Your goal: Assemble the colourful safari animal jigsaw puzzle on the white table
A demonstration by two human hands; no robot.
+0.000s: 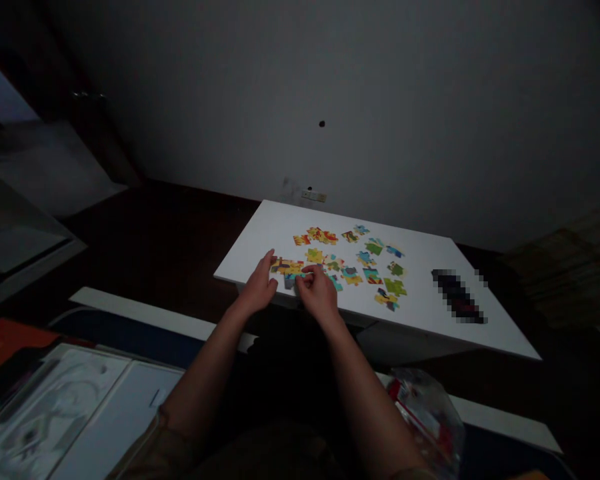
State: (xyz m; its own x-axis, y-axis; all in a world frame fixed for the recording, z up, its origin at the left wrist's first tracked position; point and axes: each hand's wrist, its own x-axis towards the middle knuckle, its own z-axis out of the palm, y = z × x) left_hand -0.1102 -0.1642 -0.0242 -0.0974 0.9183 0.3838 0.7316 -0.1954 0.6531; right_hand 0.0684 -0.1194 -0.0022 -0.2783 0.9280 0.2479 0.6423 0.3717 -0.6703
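Several joined jigsaw puzzle pieces (286, 266), yellow and orange with a grey and teal lower part, lie near the front edge of the white table (247, 248). My left hand (260, 287) rests at their left side, fingers stretched out and thumb apart, touching the edge. At their right side my right hand (320, 293) has its fingers curled in a pinch over a puzzle piece, which the fingers mostly hide. Just beyond my right hand are a yellow-green piece (315, 255) and other loose pieces.
Red-orange pieces (322, 235) lie farther back; blue and green pieces (374, 247) spread to the right. A pixelated dark object (459, 297) lies at the table's right. Close to me are an open book or box (75, 407) and a clear plastic bag (430, 417). A wall stands behind the table.
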